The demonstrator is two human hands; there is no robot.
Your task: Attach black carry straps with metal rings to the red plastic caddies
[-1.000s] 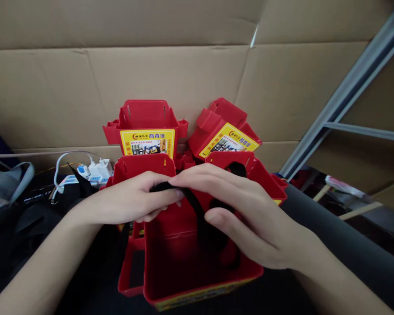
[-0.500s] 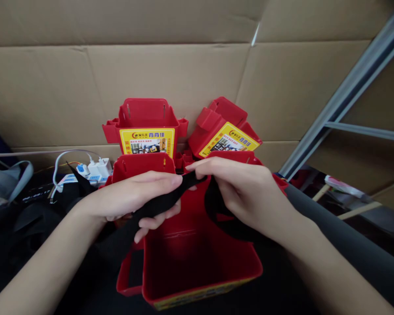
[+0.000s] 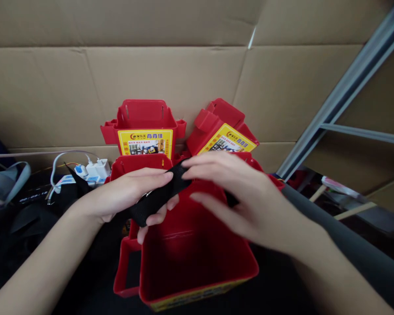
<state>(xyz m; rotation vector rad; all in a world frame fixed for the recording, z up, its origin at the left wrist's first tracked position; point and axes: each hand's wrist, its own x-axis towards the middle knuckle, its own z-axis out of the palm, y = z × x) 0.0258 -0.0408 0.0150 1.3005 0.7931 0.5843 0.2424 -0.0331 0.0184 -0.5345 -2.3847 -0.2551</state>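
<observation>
While the left hand (image 3: 134, 186) grasps a black strap (image 3: 156, 200) between thumb and fingers, the right hand (image 3: 249, 192) is spread, its fingertips against the strap's upper end and its thumb set apart from them. The strap is located above the left rear area of the open front bin (image 3: 170, 258), which is red. Behind, an upright red bin (image 3: 142, 114) and a tilted red bin (image 3: 228, 113) stand before a cardboard panel (image 3: 167, 74). A power strip (image 3: 92, 179) is positioned at left.
</observation>
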